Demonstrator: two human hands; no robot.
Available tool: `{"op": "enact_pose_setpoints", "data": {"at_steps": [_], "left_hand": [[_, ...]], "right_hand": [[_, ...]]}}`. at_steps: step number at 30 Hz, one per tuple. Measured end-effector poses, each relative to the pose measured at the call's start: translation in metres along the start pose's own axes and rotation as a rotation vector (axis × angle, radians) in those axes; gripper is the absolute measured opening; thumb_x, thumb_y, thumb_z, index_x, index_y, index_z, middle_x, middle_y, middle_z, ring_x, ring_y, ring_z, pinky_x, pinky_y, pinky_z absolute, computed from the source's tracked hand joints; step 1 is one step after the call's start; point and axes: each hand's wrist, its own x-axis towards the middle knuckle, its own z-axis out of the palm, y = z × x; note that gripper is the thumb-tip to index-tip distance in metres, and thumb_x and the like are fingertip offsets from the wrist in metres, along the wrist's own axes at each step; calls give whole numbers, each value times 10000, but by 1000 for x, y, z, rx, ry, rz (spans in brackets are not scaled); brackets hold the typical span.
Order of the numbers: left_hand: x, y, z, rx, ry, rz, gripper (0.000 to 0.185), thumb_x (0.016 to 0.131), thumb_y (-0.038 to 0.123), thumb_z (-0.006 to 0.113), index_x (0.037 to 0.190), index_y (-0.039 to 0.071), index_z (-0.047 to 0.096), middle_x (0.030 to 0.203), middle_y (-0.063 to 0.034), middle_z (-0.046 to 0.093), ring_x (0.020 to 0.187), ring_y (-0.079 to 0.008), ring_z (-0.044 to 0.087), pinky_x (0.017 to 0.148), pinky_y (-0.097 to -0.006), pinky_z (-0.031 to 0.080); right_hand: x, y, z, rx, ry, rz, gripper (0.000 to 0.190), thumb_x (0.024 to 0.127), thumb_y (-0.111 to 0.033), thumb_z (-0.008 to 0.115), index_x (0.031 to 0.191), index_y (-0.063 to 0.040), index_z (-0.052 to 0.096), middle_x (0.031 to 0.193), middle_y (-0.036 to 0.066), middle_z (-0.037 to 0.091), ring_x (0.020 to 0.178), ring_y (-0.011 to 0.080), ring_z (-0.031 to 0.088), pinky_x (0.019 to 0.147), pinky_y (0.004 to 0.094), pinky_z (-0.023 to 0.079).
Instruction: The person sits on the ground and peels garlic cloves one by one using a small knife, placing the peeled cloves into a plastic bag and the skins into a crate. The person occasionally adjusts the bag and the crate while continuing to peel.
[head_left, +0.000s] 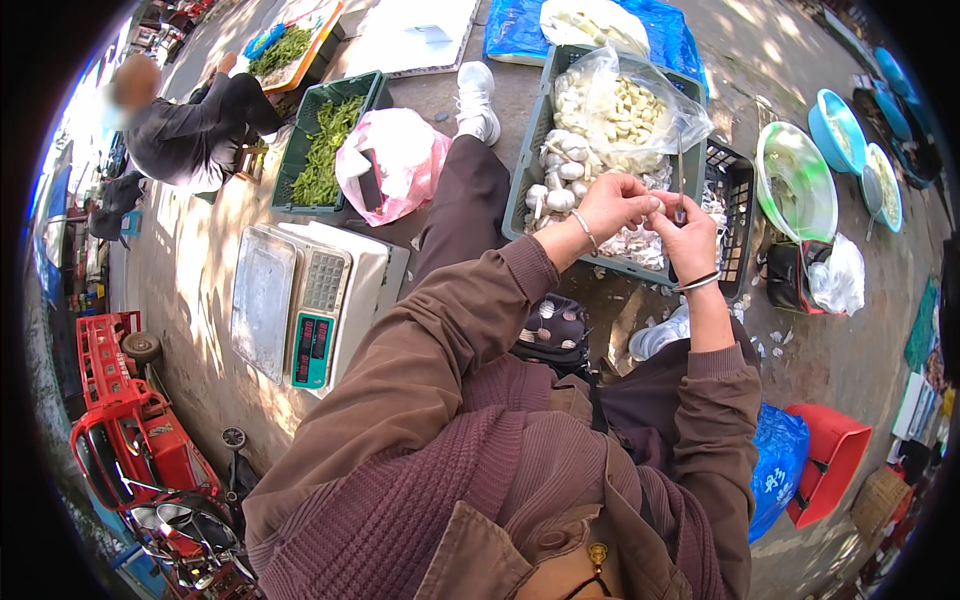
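My left hand (613, 208) and my right hand (688, 234) meet fingertip to fingertip above a green plastic crate (525, 172). Between their tips is a small pale piece, apparently a garlic clove (651, 201), mostly covered by the fingers. A small knife (680, 169) is also held in my right hand, its blade pointing away from me. Whole garlic bulbs (560, 199) and loose skins (634, 247) lie in the crate under my hands. At the crate's far end, an open clear plastic bag (686, 124) holds peeled garlic cloves (634, 109).
Left of my leg are a pink plastic bag (405, 150), a crate of green vegetables (326, 154) and a digital scale (304, 300). A black crate (739, 195) and basins (796, 184) stand right. A person (187, 127) sits far left; a red three-wheeled vehicle (142, 427) is behind.
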Motion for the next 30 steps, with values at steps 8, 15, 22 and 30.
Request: {"op": "enact_pose_setpoints", "data": {"at_steps": [8,15,22,30], "left_hand": [[-6,8,-10,-89,-42,-20,137,804,125,661,824,-7,628,733,-48,637,580,-84,569,540,-218,495],[-12,12,-10,-87,19,-31,96,810,82,618,791,-13,625,678,-44,619,568,-87,569,526,-210,476],[-12,13,0,72,79,92,51,782,7,573,794,-22,613,672,-26,608,544,-48,515,485,-188,429],[-8,-5,0,-63,298,109,102,876,94,520,810,23,553,661,-18,540,484,-74,491,454,-214,438]], "right_hand": [[-4,-7,-2,45,-97,27,176,814,-35,618,984,11,616,789,20,634,693,58,581,615,191,467],[-4,-10,-2,30,-120,-80,210,797,-36,622,1003,2,630,747,13,624,643,54,562,553,195,432],[-5,-1,-2,58,-160,-178,252,849,-57,592,1094,3,587,807,54,652,683,61,601,577,188,456],[-1,-5,-3,378,66,-1,167,872,-145,557,937,9,549,821,66,658,620,67,612,411,186,408]]}}
